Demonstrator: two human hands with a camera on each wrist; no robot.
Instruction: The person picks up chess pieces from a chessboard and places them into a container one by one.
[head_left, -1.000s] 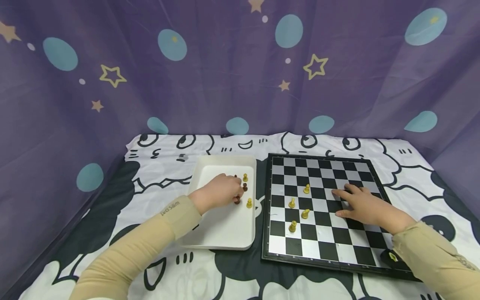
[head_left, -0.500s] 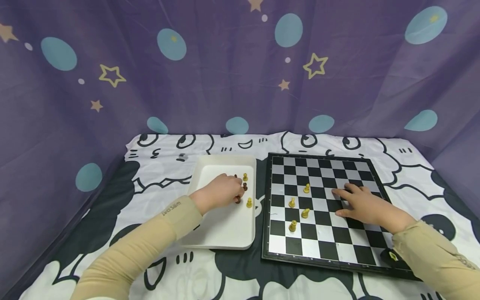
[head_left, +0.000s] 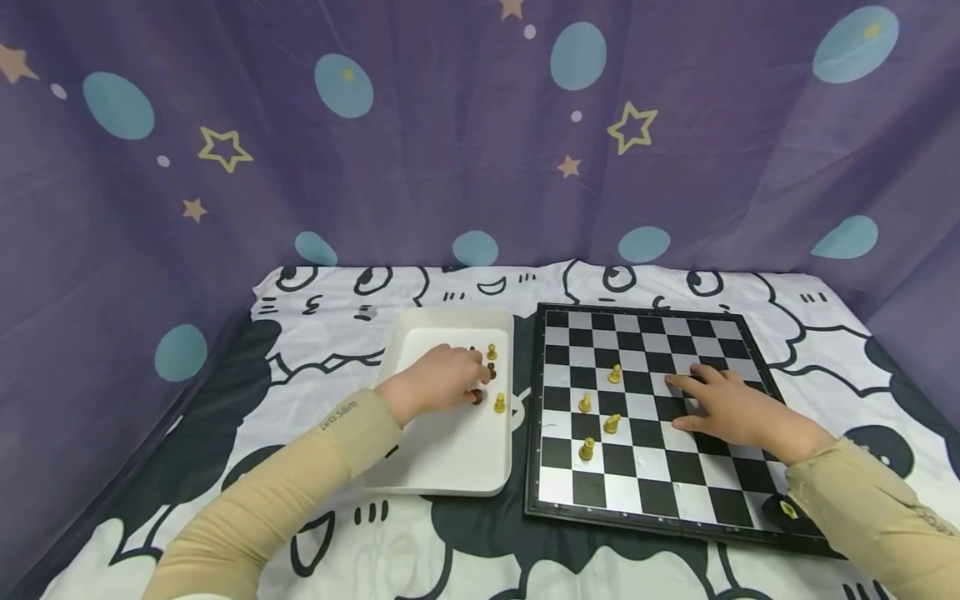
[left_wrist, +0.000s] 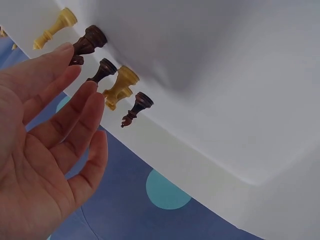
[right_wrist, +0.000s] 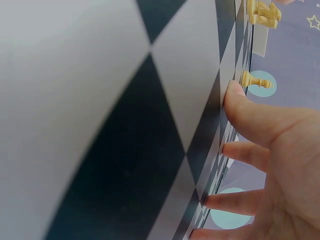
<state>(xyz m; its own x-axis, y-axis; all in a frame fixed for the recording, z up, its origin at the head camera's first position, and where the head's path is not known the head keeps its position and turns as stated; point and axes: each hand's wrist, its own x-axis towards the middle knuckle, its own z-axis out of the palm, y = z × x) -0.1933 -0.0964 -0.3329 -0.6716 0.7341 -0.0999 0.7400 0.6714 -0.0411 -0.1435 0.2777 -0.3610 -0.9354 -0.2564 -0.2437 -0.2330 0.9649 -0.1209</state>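
Note:
My left hand [head_left: 438, 379] reaches into the white tray [head_left: 457, 467]. In the left wrist view its thumb and index fingertip pinch the upper part of a dark brown chess piece [left_wrist: 93, 39] whose base is at the tray floor. The other fingers curve loosely below. More chess pieces stand close by: a yellow one [left_wrist: 62, 22], a dark bishop [left_wrist: 137, 105] and a yellow knight [left_wrist: 123, 82]. My right hand [head_left: 727, 408] rests spread on the right part of the chessboard [head_left: 690, 500], fingertips on the squares and holding nothing.
Several yellow pieces stand on the board's left half, among them a knight [head_left: 612, 424], a rook [head_left: 587, 450] and a pawn [head_left: 615, 374]. A dark object with a yellow mark [head_left: 787, 508] lies by the right sleeve. A purple curtain [head_left: 480, 150] hangs behind.
The left fingers part slightly around the dark piece, which stays almost in place. The right hand keeps still. The head view shifts a little.

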